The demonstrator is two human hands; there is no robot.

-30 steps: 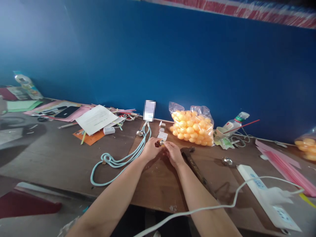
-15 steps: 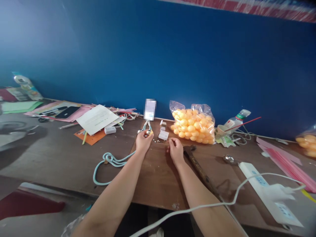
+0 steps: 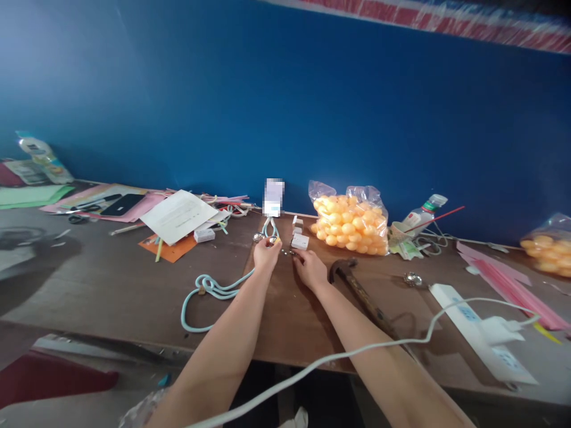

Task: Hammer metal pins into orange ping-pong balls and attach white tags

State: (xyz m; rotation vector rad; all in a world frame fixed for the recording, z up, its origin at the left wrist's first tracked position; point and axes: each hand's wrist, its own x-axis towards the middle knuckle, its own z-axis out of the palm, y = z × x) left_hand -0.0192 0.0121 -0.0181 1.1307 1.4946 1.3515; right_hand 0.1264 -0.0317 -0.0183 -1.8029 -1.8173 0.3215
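My left hand is closed in a pinch on a small yellow piece, with a shiny silver ball-like thing beside its fingers. Another shiny silver piece lies just left of the knuckles. Right behind this hand is the light-blue cord of a white card leaning on the wall. My right hand reaches down to the table, its fingertips drawn together at several tiny metal bits. Whether it grips one is too small to tell. A small white box sits just behind that hand.
A claw hammer lies right of my right forearm. Behind it stands a bag of orange balls. A power strip and its white cable cross the right front. Light-blue cord and papers lie to the left.
My right hand has moved left and down to the tiny metal bits, closer to my left hand. The left hand keeps its pinch. The view has shifted slightly.
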